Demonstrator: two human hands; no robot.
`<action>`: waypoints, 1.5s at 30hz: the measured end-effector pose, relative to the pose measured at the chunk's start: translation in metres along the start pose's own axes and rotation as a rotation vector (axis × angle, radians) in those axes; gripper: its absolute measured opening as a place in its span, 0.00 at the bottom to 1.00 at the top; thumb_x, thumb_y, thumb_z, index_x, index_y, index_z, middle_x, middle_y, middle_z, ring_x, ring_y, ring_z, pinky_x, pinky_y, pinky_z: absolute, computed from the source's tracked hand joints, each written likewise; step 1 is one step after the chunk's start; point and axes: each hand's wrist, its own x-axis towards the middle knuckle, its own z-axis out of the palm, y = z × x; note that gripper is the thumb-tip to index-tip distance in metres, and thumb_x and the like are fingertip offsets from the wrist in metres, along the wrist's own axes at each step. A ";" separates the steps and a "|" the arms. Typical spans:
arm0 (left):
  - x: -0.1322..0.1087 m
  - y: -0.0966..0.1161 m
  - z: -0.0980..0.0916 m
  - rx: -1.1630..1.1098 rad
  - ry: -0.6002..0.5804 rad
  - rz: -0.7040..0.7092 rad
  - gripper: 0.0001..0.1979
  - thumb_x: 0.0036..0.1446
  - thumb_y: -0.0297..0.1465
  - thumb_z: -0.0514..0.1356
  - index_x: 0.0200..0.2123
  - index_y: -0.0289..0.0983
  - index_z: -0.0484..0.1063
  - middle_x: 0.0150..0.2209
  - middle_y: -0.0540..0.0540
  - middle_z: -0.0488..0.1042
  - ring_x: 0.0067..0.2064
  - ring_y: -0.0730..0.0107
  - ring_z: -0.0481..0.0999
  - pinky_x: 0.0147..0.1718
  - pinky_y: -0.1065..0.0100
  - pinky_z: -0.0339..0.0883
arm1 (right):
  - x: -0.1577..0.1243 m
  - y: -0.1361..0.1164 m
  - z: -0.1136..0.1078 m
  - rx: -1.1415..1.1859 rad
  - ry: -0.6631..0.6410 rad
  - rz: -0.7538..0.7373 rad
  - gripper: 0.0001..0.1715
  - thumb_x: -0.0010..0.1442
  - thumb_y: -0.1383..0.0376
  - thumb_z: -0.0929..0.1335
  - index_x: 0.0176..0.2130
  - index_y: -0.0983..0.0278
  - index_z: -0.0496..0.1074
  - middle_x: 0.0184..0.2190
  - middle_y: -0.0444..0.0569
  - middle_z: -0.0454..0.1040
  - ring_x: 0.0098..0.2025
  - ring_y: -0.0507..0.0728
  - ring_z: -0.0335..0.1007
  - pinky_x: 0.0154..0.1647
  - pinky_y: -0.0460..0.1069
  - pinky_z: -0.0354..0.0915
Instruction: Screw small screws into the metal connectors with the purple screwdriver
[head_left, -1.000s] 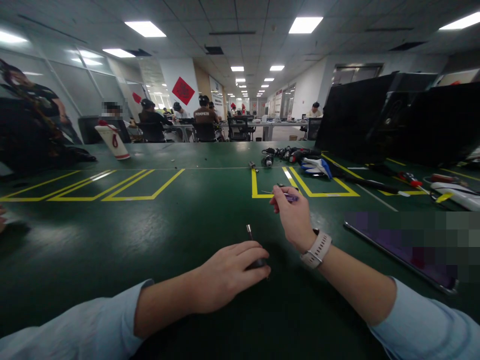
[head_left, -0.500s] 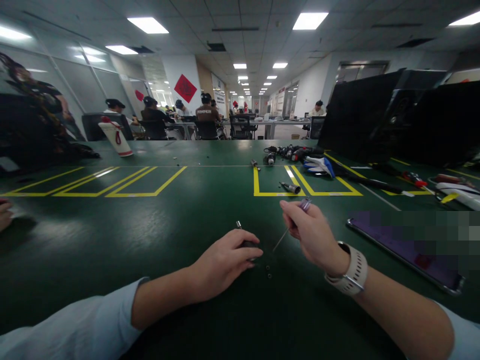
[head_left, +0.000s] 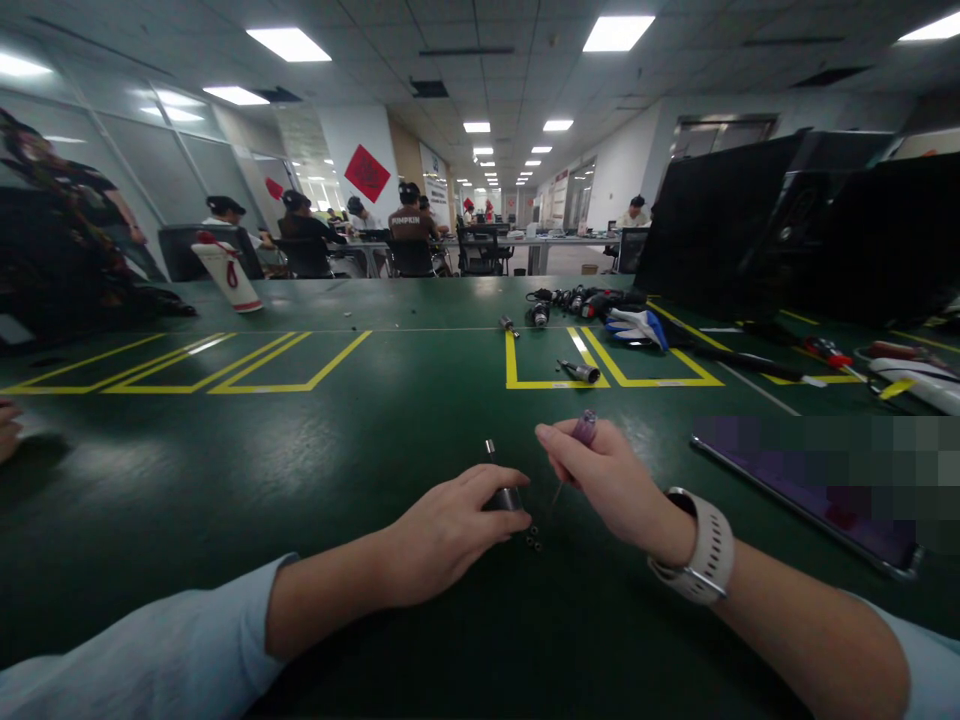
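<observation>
My left hand [head_left: 461, 525] rests low over the green table, its thumb and fingers closed around a dark metal cylinder with a shank [head_left: 510, 498]. The shank's bright tip points away from me; the palm side is hidden. Just right of it, my right hand [head_left: 611, 485] grips a screwdriver [head_left: 585, 428] by its purplish handle. Its thin blade slants down toward the table beside the cylinder, and I cannot tell whether the tip touches anything. Several small dark ring-like pieces [head_left: 534, 543] lie on the table by my left fingertips.
A similar metal piece with a shank [head_left: 581, 372] lies by the yellow tape. Behind are a smaller metal part [head_left: 508, 326], dark tools [head_left: 577, 302] and a blue-white glove [head_left: 636, 329]. A purple-screened phone [head_left: 810, 495] lies right. Another person's hand [head_left: 7, 428] shows at the left edge.
My right hand has moved left, and the screwdriver stands steeper. The cylinder has shifted slightly right in my left hand. More small ring-like pieces show beside it than before.
</observation>
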 end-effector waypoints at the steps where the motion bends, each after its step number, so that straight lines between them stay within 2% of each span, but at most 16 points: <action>1: 0.000 -0.002 0.001 -0.043 0.027 -0.054 0.16 0.56 0.22 0.51 0.47 0.40 0.68 0.55 0.41 0.59 0.54 0.60 0.62 0.47 0.60 0.64 | 0.000 0.000 0.001 -0.005 -0.008 0.003 0.23 0.59 0.59 0.60 0.16 0.63 0.58 0.14 0.38 0.55 0.18 0.48 0.52 0.22 0.46 0.53; 4: 0.001 -0.007 0.003 -0.158 0.073 -0.152 0.16 0.54 0.22 0.54 0.45 0.42 0.69 0.52 0.43 0.62 0.52 0.61 0.63 0.48 0.59 0.62 | -0.002 -0.002 0.003 -0.018 -0.056 0.016 0.23 0.59 0.59 0.60 0.16 0.63 0.58 0.14 0.39 0.55 0.19 0.48 0.53 0.23 0.46 0.54; 10: 0.005 -0.007 0.000 -0.195 0.042 -0.216 0.17 0.55 0.26 0.54 0.49 0.43 0.67 0.48 0.43 0.66 0.49 0.61 0.64 0.47 0.57 0.61 | -0.005 -0.007 0.007 -0.075 -0.123 0.026 0.21 0.59 0.60 0.59 0.17 0.64 0.59 0.15 0.38 0.56 0.18 0.47 0.52 0.19 0.44 0.52; 14: 0.006 -0.003 -0.004 -0.249 0.027 -0.258 0.18 0.56 0.26 0.53 0.50 0.42 0.66 0.47 0.44 0.67 0.47 0.64 0.66 0.46 0.60 0.62 | -0.005 -0.002 0.007 -0.120 -0.138 0.017 0.21 0.60 0.59 0.59 0.18 0.64 0.59 0.14 0.38 0.55 0.17 0.47 0.52 0.18 0.44 0.51; 18: 0.005 -0.007 -0.001 -0.323 0.080 -0.287 0.17 0.56 0.25 0.52 0.48 0.41 0.67 0.46 0.45 0.67 0.47 0.66 0.67 0.46 0.61 0.64 | -0.004 0.002 0.008 -0.129 -0.151 0.027 0.21 0.60 0.59 0.59 0.19 0.64 0.60 0.14 0.38 0.57 0.17 0.47 0.53 0.18 0.44 0.51; 20: 0.005 -0.011 0.002 -0.446 0.157 -0.335 0.16 0.55 0.26 0.53 0.47 0.41 0.68 0.47 0.45 0.68 0.46 0.66 0.68 0.44 0.61 0.65 | -0.003 0.003 0.008 -0.099 -0.142 0.049 0.21 0.60 0.59 0.59 0.19 0.64 0.60 0.14 0.38 0.57 0.17 0.47 0.53 0.19 0.44 0.51; 24: 0.008 -0.014 0.004 -0.930 0.319 -0.558 0.14 0.54 0.27 0.56 0.45 0.37 0.68 0.42 0.45 0.73 0.44 0.67 0.73 0.45 0.61 0.66 | 0.001 0.011 0.009 0.062 -0.077 0.165 0.21 0.58 0.59 0.61 0.18 0.64 0.60 0.15 0.39 0.57 0.18 0.47 0.54 0.20 0.44 0.53; 27: 0.011 -0.010 0.001 -1.195 0.413 -0.707 0.17 0.51 0.28 0.59 0.47 0.36 0.67 0.40 0.45 0.76 0.43 0.66 0.75 0.48 0.59 0.65 | 0.004 0.016 0.008 0.323 -0.023 0.320 0.21 0.56 0.58 0.63 0.18 0.64 0.59 0.13 0.37 0.53 0.15 0.46 0.47 0.16 0.43 0.46; 29: 0.013 -0.008 -0.001 -1.270 0.475 -0.763 0.19 0.50 0.28 0.61 0.46 0.35 0.67 0.40 0.44 0.76 0.43 0.65 0.75 0.49 0.59 0.64 | 0.006 0.016 0.008 0.524 0.002 0.342 0.21 0.56 0.57 0.63 0.18 0.64 0.58 0.11 0.35 0.50 0.14 0.46 0.43 0.15 0.44 0.41; 32: 0.014 -0.005 -0.001 -1.273 0.522 -0.813 0.17 0.49 0.27 0.61 0.44 0.34 0.69 0.38 0.44 0.77 0.41 0.64 0.76 0.48 0.58 0.65 | 0.005 0.011 0.007 0.693 0.111 0.201 0.20 0.56 0.57 0.63 0.19 0.64 0.59 0.11 0.36 0.51 0.15 0.46 0.44 0.16 0.44 0.44; 34: 0.015 -0.004 -0.001 -1.238 0.537 -0.835 0.15 0.48 0.27 0.61 0.43 0.34 0.70 0.37 0.44 0.77 0.39 0.65 0.76 0.47 0.58 0.66 | 0.003 0.006 0.007 0.650 0.201 0.085 0.18 0.56 0.57 0.64 0.20 0.64 0.61 0.14 0.37 0.55 0.16 0.46 0.48 0.17 0.44 0.48; 37: 0.015 -0.001 -0.001 -1.207 0.547 -0.854 0.15 0.48 0.28 0.62 0.42 0.33 0.71 0.36 0.45 0.78 0.38 0.66 0.77 0.46 0.59 0.67 | -0.003 0.002 0.008 0.411 0.235 -0.104 0.18 0.58 0.57 0.63 0.22 0.64 0.63 0.17 0.39 0.59 0.20 0.47 0.54 0.20 0.44 0.52; 41: 0.017 0.002 -0.002 -1.191 0.575 -0.858 0.15 0.47 0.27 0.62 0.42 0.33 0.71 0.35 0.45 0.78 0.37 0.66 0.77 0.44 0.60 0.68 | -0.012 0.001 0.010 0.034 0.159 -0.280 0.18 0.61 0.60 0.60 0.23 0.63 0.64 0.18 0.41 0.61 0.22 0.49 0.57 0.23 0.46 0.56; 45: 0.018 0.004 -0.003 -1.175 0.600 -0.840 0.15 0.47 0.27 0.62 0.40 0.34 0.71 0.34 0.46 0.78 0.38 0.65 0.77 0.43 0.62 0.69 | -0.016 -0.001 0.014 -0.204 0.113 -0.453 0.15 0.61 0.65 0.60 0.23 0.63 0.62 0.19 0.42 0.61 0.23 0.49 0.57 0.25 0.47 0.55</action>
